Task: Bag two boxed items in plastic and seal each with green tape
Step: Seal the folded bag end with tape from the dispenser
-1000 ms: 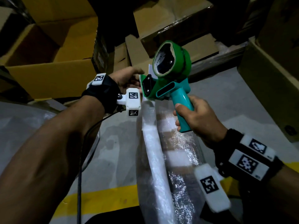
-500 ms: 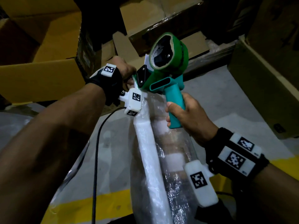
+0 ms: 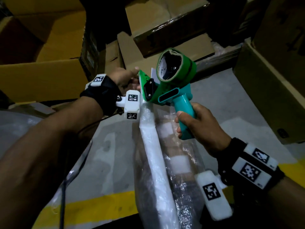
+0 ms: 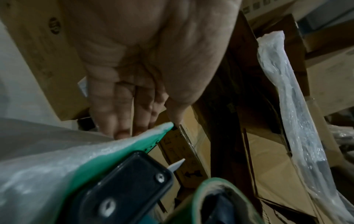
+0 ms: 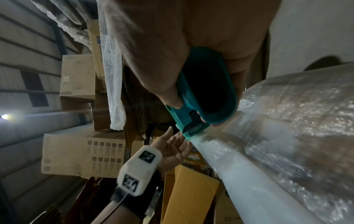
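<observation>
The likeliest slip, to my eye, is the green tape (image 3: 141,76) landing crooked or folding onto itself: the bunched end of the plastic bag (image 3: 149,134) is soft and gathered, and if the support behind it gives way the tape may catch only loose film and leave the seal open. The cutter edge also sits very near the left hand's fingers (image 4: 122,119).

In the head view the right hand (image 3: 197,128) is wrapped tightly round the teal handle of the tape dispenser (image 3: 171,86) at frame centre, nose tilted down-left onto the bag's gathered end. The left hand (image 3: 125,78), just left of the dispenser's nose, lies flat with fingers straight and together behind the taped end, thumb out, pressing rather than gripping.

The bagged box (image 3: 179,176) runs from centre to the bottom edge of the frame, its plastic ridge uppermost. Cardboard cartons (image 3: 49,76) crowd the upper frame, above grey floor (image 3: 219,96).
</observation>
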Available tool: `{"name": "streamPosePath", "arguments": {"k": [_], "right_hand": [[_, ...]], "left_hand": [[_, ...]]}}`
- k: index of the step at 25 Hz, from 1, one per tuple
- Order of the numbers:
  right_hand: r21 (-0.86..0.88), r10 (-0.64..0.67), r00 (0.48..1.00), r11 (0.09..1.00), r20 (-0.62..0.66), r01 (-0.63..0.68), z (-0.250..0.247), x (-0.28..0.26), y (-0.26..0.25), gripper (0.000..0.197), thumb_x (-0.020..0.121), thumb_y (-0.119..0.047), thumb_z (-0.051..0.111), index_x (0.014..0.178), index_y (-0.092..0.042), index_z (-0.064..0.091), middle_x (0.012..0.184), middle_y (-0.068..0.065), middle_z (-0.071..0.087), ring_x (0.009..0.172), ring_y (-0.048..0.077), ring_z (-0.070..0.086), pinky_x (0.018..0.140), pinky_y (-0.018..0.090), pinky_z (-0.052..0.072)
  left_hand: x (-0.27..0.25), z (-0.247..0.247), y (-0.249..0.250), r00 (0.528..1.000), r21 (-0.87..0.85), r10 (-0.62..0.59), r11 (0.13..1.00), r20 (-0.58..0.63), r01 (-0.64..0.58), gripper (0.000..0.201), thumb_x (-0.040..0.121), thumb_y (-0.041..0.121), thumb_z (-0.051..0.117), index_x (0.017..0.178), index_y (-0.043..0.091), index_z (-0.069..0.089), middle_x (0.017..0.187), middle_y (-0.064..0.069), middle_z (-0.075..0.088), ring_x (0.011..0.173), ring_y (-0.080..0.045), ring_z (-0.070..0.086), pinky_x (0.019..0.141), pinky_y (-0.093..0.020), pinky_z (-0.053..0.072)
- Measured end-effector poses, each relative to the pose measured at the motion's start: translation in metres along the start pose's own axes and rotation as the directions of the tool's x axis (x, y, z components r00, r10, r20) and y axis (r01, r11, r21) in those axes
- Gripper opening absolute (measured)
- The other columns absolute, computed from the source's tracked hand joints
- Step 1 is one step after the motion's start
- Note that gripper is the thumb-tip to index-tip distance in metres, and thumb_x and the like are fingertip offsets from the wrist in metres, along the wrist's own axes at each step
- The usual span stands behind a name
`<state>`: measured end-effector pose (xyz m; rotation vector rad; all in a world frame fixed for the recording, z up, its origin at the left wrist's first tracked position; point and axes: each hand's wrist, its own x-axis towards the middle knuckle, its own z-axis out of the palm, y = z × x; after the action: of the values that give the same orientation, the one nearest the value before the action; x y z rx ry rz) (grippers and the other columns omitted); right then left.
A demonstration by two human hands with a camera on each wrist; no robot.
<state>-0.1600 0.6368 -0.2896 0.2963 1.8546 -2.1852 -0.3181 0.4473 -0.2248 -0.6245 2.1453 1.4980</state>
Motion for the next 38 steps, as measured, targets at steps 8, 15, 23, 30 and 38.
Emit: {"name": "streamPosePath", "arguments": {"k": [8, 15, 23, 30, 38], "right_hand": [[0.05, 0.015, 1.0, 0.999, 0.008, -0.016, -0.001, 0.003, 0.004, 0.018, 0.097, -0.011, 0.054, 0.11, 0.0, 0.049, 0.086, 0.017, 0.057, 0.053, 0.018, 0.057, 0.047, 0.03, 0.049], [0.065, 0.009, 1.0, 0.998, -0.01, -0.009, -0.002, 0.006, 0.001, 0.015, 0.096, -0.012, 0.054, 0.106, -0.002, 0.051, 0.083, 0.017, 0.058, 0.054, 0.023, 0.057, 0.054, 0.037, 0.051], [0.075, -0.003, 1.0, 0.997, 0.031, 0.001, -0.001, 0.001, 0.001, 0.013, 0.096, -0.014, 0.053, 0.104, -0.003, 0.052, 0.079, 0.013, 0.06, 0.057, 0.026, 0.059, 0.061, 0.044, 0.054], [0.029, 0.019, 0.999, 0.999, 0.034, -0.02, 0.005, 0.002, 0.006, 0.017, 0.095, -0.019, 0.056, 0.106, -0.008, 0.051, 0.082, 0.012, 0.062, 0.06, 0.024, 0.063, 0.059, 0.04, 0.055], [0.007, 0.043, 0.997, 0.999, 0.068, -0.044, 0.009, -0.006, 0.0, 0.02, 0.097, -0.017, 0.054, 0.113, -0.006, 0.05, 0.08, 0.009, 0.062, 0.06, 0.021, 0.062, 0.048, 0.03, 0.054]], "left_hand": [[-0.044, 0.012, -0.095, 0.98, 0.191, 0.083, 0.98, -0.179, -0.049, 0.005, 0.085, 0.014, 0.054, 0.088, 0.017, 0.052, 0.081, -0.004, 0.052, 0.075, -0.02, 0.051, 0.06, -0.028, 0.043], [-0.049, 0.039, -0.108, 0.947, 0.358, 0.155, 0.933, -0.282, -0.046, 0.03, 0.071, 0.028, 0.079, 0.088, 0.007, 0.066, 0.081, -0.006, 0.068, 0.067, -0.019, 0.063, 0.062, -0.029, 0.053], [-0.054, 0.039, -0.096, 0.904, 0.597, 0.312, 0.798, -0.293, -0.082, 0.033, 0.069, 0.023, 0.073, 0.099, 0.013, 0.067, 0.093, -0.005, 0.069, 0.082, -0.024, 0.065, 0.071, -0.032, 0.056], [-0.055, 0.033, -0.104, 0.948, 0.452, 0.287, 0.87, -0.139, -0.197, 0.049, 0.059, 0.029, 0.067, 0.103, 0.01, 0.059, 0.097, -0.01, 0.066, 0.085, -0.026, 0.066, 0.071, -0.045, 0.059], [-0.046, 0.004, -0.076, 0.993, 0.022, 0.066, 0.998, -0.099, -0.064, 0.033, 0.092, 0.041, 0.043, 0.077, 0.012, 0.051, 0.062, -0.01, 0.054, 0.047, -0.023, 0.055, 0.05, -0.03, 0.052]]}}
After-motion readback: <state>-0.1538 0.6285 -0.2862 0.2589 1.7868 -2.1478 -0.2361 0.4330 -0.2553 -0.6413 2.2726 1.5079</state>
